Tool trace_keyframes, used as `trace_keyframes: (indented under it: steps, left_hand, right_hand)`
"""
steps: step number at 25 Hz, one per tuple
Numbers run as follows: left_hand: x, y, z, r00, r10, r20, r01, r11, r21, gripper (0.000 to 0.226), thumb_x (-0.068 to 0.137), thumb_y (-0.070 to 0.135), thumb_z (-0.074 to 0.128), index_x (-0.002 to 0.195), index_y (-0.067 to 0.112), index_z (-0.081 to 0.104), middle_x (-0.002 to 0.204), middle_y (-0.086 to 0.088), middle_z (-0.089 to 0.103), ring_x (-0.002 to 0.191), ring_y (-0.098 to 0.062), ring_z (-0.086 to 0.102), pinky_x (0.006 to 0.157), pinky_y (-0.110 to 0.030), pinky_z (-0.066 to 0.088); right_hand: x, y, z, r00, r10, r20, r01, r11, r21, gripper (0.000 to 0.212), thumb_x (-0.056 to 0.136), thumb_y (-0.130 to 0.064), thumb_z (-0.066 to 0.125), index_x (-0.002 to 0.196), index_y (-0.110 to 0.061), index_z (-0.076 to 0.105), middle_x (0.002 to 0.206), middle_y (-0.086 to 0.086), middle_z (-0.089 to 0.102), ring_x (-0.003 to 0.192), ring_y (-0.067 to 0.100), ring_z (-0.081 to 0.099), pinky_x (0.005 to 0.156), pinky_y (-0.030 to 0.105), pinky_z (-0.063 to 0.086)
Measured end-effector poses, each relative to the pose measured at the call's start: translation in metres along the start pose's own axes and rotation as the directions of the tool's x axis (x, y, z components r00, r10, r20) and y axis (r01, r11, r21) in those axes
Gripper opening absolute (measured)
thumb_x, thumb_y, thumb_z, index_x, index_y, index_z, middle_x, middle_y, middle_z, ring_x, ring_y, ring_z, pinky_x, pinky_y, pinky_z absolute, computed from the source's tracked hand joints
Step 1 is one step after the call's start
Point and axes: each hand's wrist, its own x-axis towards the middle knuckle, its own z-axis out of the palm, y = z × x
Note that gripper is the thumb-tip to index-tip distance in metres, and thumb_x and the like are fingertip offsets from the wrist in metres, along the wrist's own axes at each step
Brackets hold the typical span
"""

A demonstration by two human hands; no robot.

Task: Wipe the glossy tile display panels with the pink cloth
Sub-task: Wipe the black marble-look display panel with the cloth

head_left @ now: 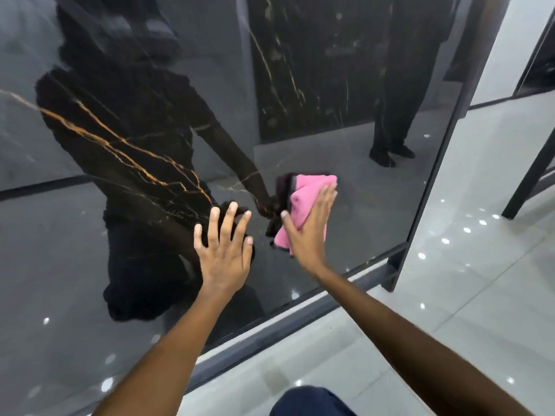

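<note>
Pink cloth (303, 205) sits flat on shiny black tile panel (345, 85), low down near its right edge. Your right hand (312, 229) presses cloth with straight fingers. Your left hand (223, 253) rests spread flat on panel, just beside, holding nothing.

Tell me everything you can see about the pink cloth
The pink cloth is a soft, fuzzy rag, microfibre by the look of it, bunched and folded rather than spread flat. The right hand presses it with straight fingers against the glossy dark tile panel, low on the panel and towards its right edge. Its upper end shows above the fingertips and a lower corner hangs below the palm. The panel mirrors it as a darker shape on its left side. The left hand lies apart from it.
</note>
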Motion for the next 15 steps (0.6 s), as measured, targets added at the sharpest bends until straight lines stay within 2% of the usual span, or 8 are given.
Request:
trace_keyframes:
  steps: [2, 4, 6, 8, 10, 12, 13, 15]
  left_hand:
    - [0.043, 0.007, -0.016, 0.994, 0.099, -0.056, -0.108, 0.977, -0.187, 0.045, 0.096, 0.027, 0.045, 0.141, 0.025, 0.040, 0.152, -0.006, 0.028, 0.143, -0.024, 0.024, 0.114, -0.046, 0.015]
    - [0.122, 0.003, -0.037, 0.959, 0.225, -0.170, -0.255, 0.950, -0.179, 0.045, 0.096, 0.025, 0.048, 0.140, 0.023, 0.041, 0.150, -0.007, 0.033, 0.141, -0.027, 0.030, 0.116, -0.044, 0.017]
    - [0.212, -0.006, -0.066, 0.947, 0.188, -0.260, -0.215, 0.973, -0.080, 0.049, 0.095, 0.025, 0.050, 0.143, 0.020, 0.041, 0.153, -0.009, 0.036, 0.143, -0.031, 0.030, 0.117, -0.045, 0.014]
    - [0.276, -0.017, -0.090, 0.953, 0.066, -0.296, -0.068, 0.998, 0.003, 0.055, 0.095, 0.027, 0.048, 0.148, 0.019, 0.037, 0.158, -0.009, 0.030, 0.146, -0.034, 0.022, 0.118, -0.046, 0.007]
    - [0.297, -0.027, -0.096, 0.969, -0.068, -0.237, 0.084, 0.995, 0.060, 0.060, 0.099, 0.032, 0.038, 0.155, 0.018, 0.022, 0.164, -0.008, 0.012, 0.150, -0.035, 0.008, 0.119, -0.049, -0.002]
    - [0.294, -0.033, -0.091, 0.980, -0.054, -0.192, 0.083, 0.986, 0.142, 0.062, 0.102, 0.035, 0.033, 0.157, 0.016, 0.012, 0.165, -0.010, 0.001, 0.150, -0.036, -0.001, 0.118, -0.054, -0.006]
    - [0.291, -0.035, -0.088, 0.983, -0.025, -0.182, 0.055, 0.985, 0.164, 0.062, 0.103, 0.035, 0.033, 0.157, 0.015, 0.010, 0.164, -0.011, -0.001, 0.150, -0.036, -0.002, 0.117, -0.054, -0.008]
    - [0.289, -0.037, -0.084, 0.984, -0.010, -0.180, 0.041, 0.985, 0.170, 0.062, 0.104, 0.036, 0.032, 0.157, 0.015, 0.008, 0.164, -0.011, -0.003, 0.150, -0.036, -0.004, 0.117, -0.053, -0.011]
  right_hand:
    - [0.036, -0.011, -0.025, 0.996, -0.089, -0.006, 0.089, 0.996, -0.004, 0.087, 0.091, -0.012, 0.057, 0.151, -0.007, -0.005, 0.159, 0.006, -0.013, 0.146, 0.017, -0.015, 0.120, 0.031, -0.006]
    - [0.122, -0.028, -0.071, 0.991, 0.039, -0.125, -0.039, 0.999, 0.005, 0.073, 0.091, -0.004, 0.054, 0.151, -0.001, 0.013, 0.160, 0.018, 0.006, 0.149, 0.027, 0.004, 0.120, 0.031, 0.008]
    - [0.204, -0.054, -0.113, 0.923, 0.200, -0.329, -0.216, 0.976, -0.011, 0.054, 0.086, -0.011, 0.048, 0.137, 0.005, 0.041, 0.144, 0.025, 0.037, 0.134, 0.037, 0.036, 0.107, 0.030, 0.031]
    - [0.217, -0.104, -0.109, 0.923, 0.190, -0.336, -0.207, 0.978, -0.015, 0.054, 0.083, -0.015, 0.043, 0.133, 0.005, 0.043, 0.138, 0.028, 0.042, 0.125, 0.040, 0.045, 0.100, 0.043, 0.040]
    - [0.170, -0.152, -0.068, 0.997, -0.073, -0.038, 0.071, 0.997, -0.040, 0.061, 0.091, -0.008, 0.044, 0.148, 0.001, 0.024, 0.143, 0.043, 0.023, 0.131, 0.040, 0.038, 0.105, 0.052, 0.033]
    - [0.125, -0.170, -0.038, 0.849, -0.456, 0.268, 0.493, 0.866, -0.088, 0.074, 0.088, 0.005, 0.049, 0.152, 0.000, 0.010, 0.153, 0.033, 0.004, 0.144, 0.033, 0.016, 0.119, 0.043, 0.013]
    - [0.132, -0.165, -0.036, 0.782, -0.558, 0.276, 0.607, 0.783, -0.137, 0.081, 0.083, 0.007, 0.051, 0.151, -0.001, 0.009, 0.157, 0.020, -0.002, 0.147, 0.027, 0.002, 0.121, 0.033, -0.001]
    - [0.187, -0.158, -0.067, 0.841, -0.536, 0.081, 0.539, 0.813, -0.220, 0.081, 0.079, 0.005, 0.051, 0.151, -0.001, 0.014, 0.159, 0.013, 0.004, 0.148, 0.025, 0.003, 0.120, 0.027, -0.001]
